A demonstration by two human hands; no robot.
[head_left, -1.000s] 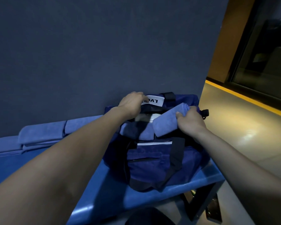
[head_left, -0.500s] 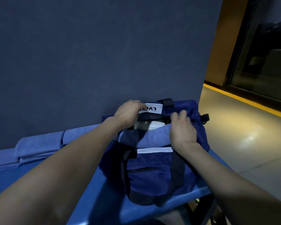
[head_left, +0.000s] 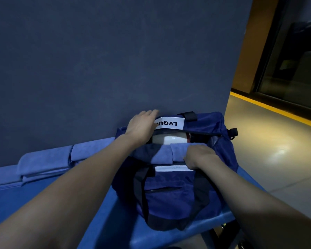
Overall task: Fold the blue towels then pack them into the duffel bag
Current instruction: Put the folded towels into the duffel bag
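A folded blue towel [head_left: 171, 153] is lying in the mouth of the duffel bag [head_left: 171, 191], just left of the right hand [head_left: 199, 155], whose curled fingers are gripping its edge. Beyond it, the left hand [head_left: 142, 125] is resting flat-fingered on the bag's far rim by a white label [head_left: 170, 123]. More folded towels [head_left: 47, 163] are sitting left, on the blue table [head_left: 43, 209].

The duffel bag [head_left: 171, 186] mouth looks crowded: a white object [head_left: 169, 139] and towel [head_left: 162, 155] fill it, wall [head_left: 115, 60] behind.
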